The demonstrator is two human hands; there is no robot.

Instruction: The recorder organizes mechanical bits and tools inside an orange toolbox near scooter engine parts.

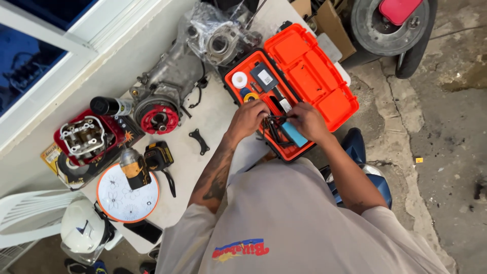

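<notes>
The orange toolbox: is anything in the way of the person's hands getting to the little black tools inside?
No. The orange toolbox is open, and both the left hand and right hand are already on the black tools.

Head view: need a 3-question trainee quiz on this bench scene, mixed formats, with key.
1. True or false: the lid of the orange toolbox is shut.
2. Where are the left hand and right hand? A) on the cordless drill B) over the toolbox tray, on a bundle of thin black tools C) on the white helmet
3. What does the drill lie on?

Key
1. False; it lies open.
2. B
3. A round white plate with an orange rim.
</notes>
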